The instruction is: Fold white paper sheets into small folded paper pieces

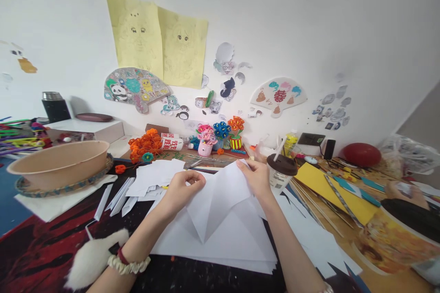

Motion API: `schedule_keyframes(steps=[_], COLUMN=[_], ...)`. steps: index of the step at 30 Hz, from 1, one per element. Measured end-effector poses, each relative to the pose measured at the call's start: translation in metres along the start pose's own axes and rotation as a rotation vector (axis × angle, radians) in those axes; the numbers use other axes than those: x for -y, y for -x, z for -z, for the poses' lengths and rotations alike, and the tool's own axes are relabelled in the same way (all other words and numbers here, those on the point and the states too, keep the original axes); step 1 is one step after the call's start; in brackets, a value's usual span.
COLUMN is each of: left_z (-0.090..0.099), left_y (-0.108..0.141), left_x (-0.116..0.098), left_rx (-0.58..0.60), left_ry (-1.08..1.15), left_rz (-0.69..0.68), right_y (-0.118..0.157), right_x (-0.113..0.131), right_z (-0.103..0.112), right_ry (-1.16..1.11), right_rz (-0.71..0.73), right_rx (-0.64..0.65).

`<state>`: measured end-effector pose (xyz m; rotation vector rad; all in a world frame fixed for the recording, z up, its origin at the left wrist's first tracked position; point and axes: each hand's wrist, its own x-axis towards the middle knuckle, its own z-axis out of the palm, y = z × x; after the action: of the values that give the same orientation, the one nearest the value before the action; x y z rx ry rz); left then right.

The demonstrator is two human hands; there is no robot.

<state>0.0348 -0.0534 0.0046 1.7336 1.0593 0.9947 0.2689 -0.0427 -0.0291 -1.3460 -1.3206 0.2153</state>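
A folded sheet of white paper (225, 192) is held up between my hands, its crease running down to a point at the bottom. My left hand (185, 187) is closed at the paper's left edge, thumb and index finger pinched together. At the upper right corner, my right hand (257, 177) grips the paper between thumb and fingers. Directly below lies a stack of white sheets (220, 242) on the dark mat. Several folded paper strips (122, 197) and a pile of cut white pieces (154, 176) are to the left.
A beige basin (58, 165) stands at the left; a white fluffy object (92, 256) lies by my left forearm. A lidded drink cup (280, 171) with a straw is just beyond my right hand. Yellow card (330, 192), thin sticks and a patterned tub (398, 238) occupy the right.
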Motion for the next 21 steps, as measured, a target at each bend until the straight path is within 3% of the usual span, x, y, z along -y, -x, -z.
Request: schedule_keyframes(steps=[7, 21], left_z=[0.004, 0.007], left_y=[-0.002, -0.005], left_x=[0.004, 0.006], left_rx=[-0.005, 0.006], left_ry=[-0.057, -0.186], left_rz=[-0.041, -0.072], right_y=[-0.006, -0.009], right_x=[-0.010, -0.015], right_z=[0.010, 0.013], right_ry=[0.005, -0.022], right_rz=[-0.035, -0.066], right_rx=[-0.123, -0.144])
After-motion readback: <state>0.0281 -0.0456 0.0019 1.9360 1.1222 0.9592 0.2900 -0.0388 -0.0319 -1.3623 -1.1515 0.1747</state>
